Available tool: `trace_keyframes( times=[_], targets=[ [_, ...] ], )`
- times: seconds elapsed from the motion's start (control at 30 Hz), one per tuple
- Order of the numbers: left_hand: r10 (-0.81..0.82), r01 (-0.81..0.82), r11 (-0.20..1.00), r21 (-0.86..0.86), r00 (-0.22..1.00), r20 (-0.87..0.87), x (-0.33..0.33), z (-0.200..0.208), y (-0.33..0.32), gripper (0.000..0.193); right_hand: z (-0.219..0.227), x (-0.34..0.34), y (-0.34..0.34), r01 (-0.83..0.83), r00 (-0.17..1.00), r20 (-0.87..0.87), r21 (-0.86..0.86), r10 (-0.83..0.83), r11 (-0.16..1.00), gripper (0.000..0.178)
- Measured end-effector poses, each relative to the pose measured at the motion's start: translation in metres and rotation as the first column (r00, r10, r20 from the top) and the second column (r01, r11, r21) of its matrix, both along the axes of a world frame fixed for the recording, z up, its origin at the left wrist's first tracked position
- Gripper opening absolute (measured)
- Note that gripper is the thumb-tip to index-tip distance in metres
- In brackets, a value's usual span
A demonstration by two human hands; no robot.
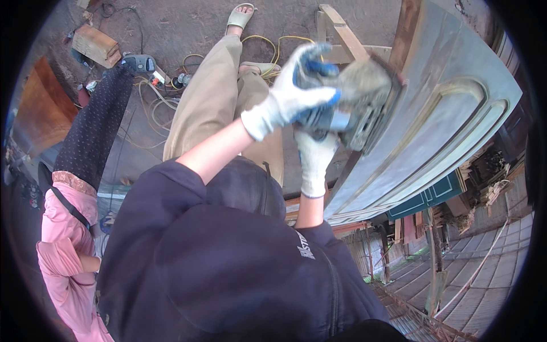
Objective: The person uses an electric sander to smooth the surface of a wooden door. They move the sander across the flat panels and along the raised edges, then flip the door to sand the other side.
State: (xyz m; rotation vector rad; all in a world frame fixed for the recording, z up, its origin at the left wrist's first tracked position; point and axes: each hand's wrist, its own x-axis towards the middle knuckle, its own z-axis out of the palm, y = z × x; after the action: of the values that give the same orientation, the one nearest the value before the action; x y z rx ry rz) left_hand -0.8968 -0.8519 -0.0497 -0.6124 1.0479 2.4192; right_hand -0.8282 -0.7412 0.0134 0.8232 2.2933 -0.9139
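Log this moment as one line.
left hand: on sander | right hand: at sander, fingers hidden | sander: at door, blurred

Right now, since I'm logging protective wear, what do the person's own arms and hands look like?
The left hand wears a white glove with blue coating on its fingers; the right hand wears another, its cuff finished with a thin dark edge. Dark navy sleeves leave both forearms bare.

My white knit-cloth gloves (272, 110) are matt, with blue rubbery-looking patches; the boxy grey power tool (367, 105) looks dusty. Big pale-grey moulded panel (441, 117) at two o'clock: smooth, chalky matt. Reddish-brown wooden board (44, 111) near ten's slightly shiny.
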Motion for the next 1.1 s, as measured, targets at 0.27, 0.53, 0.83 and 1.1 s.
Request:
trace_keyframes(
  times=[0.27, 0.53, 0.83, 1.1],
  targets=[
    [-0.022, 0.021, 1.0, -0.012, 0.998, -0.057, -0.025, -0.006, -0.009, 0.086, -0.014, -0.019, -0.005, 0.035, 0.999, -0.031, -0.085, -0.038, 0.996, 0.039],
    [-0.098, 0.094, 0.994, -0.051, 0.992, -0.077, -0.003, -0.01, -0.002, 0.086, -0.022, 0.006, 0.004, -0.034, 0.994, -0.098, 0.042, 0.038, 0.999, 0.043],
    [-0.155, 0.155, 0.988, 0.003, 0.985, -0.079, -0.033, -0.005, -0.024, 0.091, -0.019, -0.011, -0.027, 0.141, 0.972, -0.176, -0.11, -0.159, 0.984, 0.041],
    [-0.093, 0.097, 0.995, 0.019, 0.984, -0.154, -0.107, -0.016, -0.057, 0.081, -0.04, -0.082, -0.055, 0.055, 0.965, -0.253, -0.069, -0.071, 0.996, 0.028]
  ],
)
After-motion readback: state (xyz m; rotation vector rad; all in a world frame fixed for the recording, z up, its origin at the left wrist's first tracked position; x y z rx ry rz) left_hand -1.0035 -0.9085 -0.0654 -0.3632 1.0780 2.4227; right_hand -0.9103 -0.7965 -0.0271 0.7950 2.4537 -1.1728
